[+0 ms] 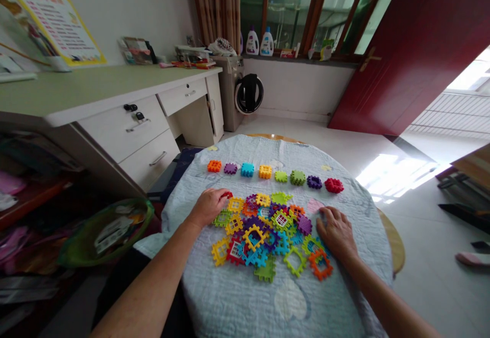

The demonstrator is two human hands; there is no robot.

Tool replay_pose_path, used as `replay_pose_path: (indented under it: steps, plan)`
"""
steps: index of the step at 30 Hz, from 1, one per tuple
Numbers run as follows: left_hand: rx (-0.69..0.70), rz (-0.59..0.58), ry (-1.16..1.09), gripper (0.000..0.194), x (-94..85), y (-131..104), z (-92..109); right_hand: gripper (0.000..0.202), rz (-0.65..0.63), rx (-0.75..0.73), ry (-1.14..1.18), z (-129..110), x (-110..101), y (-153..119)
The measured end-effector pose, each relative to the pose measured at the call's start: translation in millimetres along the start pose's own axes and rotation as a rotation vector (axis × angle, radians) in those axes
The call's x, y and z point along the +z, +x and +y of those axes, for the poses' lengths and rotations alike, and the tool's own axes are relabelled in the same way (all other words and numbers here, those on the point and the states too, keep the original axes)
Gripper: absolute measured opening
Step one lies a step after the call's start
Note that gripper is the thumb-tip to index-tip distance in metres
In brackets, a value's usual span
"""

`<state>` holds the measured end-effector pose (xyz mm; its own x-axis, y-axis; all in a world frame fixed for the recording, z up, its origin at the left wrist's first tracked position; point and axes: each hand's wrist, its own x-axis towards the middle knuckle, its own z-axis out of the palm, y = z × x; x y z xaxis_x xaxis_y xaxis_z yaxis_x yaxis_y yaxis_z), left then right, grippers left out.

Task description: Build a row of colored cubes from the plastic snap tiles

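Left of a heap of coloured plastic interlocking tiles (255, 237), my left hand (209, 208) has its fingers closed on a red tile (227, 195), only partly visible. My right hand (337, 231) rests on the cloth at the heap's right edge with fingers loosely stretched out, holding nothing. An orange tile (320, 264) and a purple tile (304, 224) lie close to it. Behind the heap runs a row of small stacks, from an orange stack (214, 166) at the left, past a yellow stack (265, 172), to a red stack (334, 186) at the right.
A pale blue cloth (245, 307) covers the round table. To the left stand a white desk (115, 90) with drawers and a green basket (72, 251) of items. A washing machine (229, 93) with its door open and a red door (406, 47) are farther back.
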<state>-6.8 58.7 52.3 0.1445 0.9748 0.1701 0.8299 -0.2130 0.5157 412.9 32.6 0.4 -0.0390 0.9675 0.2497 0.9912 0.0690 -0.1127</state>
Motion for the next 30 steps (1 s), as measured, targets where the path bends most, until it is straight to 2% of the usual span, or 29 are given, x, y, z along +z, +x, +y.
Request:
replay_pose_path:
  steps: [5,7,10,13,19,30]
  plan:
    - [-0.225,0.111,-0.227,0.035,-22.0,-3.3,-23.0,0.031,0.008,0.008,0.001,0.3,0.7,-0.2]
    - [-0.246,0.080,-0.206,0.036,-28.2,-5.6,-33.1,0.031,0.002,0.008,0.000,-0.2,0.3,-0.3]
    - [-0.219,-0.041,-0.161,0.027,-30.2,-7.7,-41.0,0.032,-0.009,0.012,-0.005,-1.6,-1.5,-0.3]
    - [-0.173,-0.083,-0.091,0.027,-25.6,-6.8,-40.7,0.032,-0.015,0.015,-0.008,-3.0,-3.3,-0.3]
    - [-0.051,-0.029,0.072,0.044,-18.0,-2.9,-37.1,0.031,-0.009,0.013,-0.011,-2.7,-2.8,-0.2]
    - [-0.024,-0.172,0.106,0.070,-21.0,-11.1,-34.8,0.030,0.007,-0.003,-0.006,-2.0,-2.1,-0.5]
